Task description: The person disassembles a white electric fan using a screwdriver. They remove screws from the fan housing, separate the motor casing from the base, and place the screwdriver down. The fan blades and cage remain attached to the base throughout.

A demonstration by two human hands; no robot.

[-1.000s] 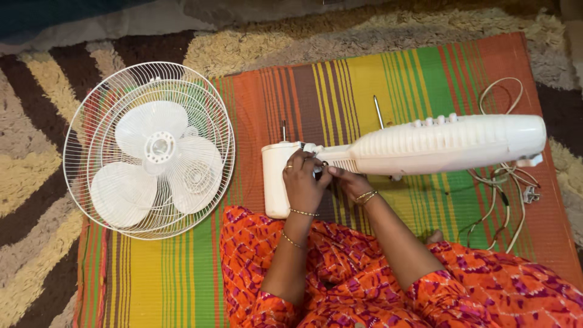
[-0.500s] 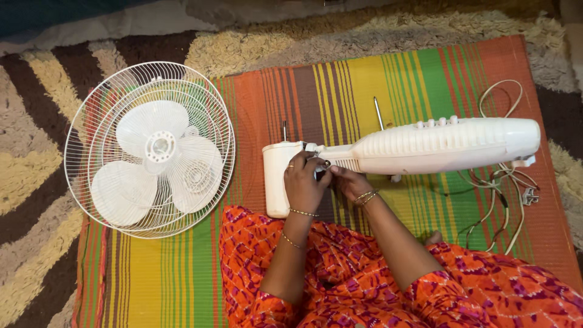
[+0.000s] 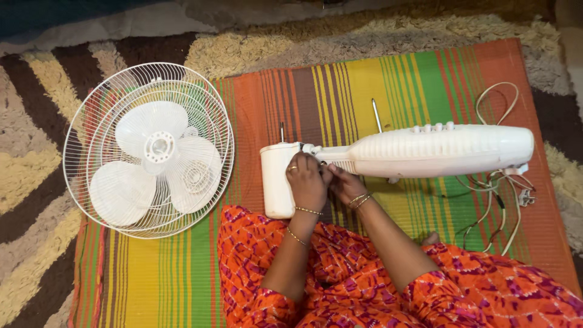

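- Head view: your left hand grips the white motor housing, which lies on the striped mat just beside your knees
- Your right hand closes on the joint to the long white fan body; what its fingers pinch cannot be told
- Fan grille with blades lies well apart, left; the cable coils at right

Fan body lies across the mat in front of me, motor housing at its left end. My left hand is on the housing, my right hand just beside it at the neck joint. Guard with the blade in it sits well left, half off the mat onto the rug. Cord is at the body's right end. Two rods lie behind the body.
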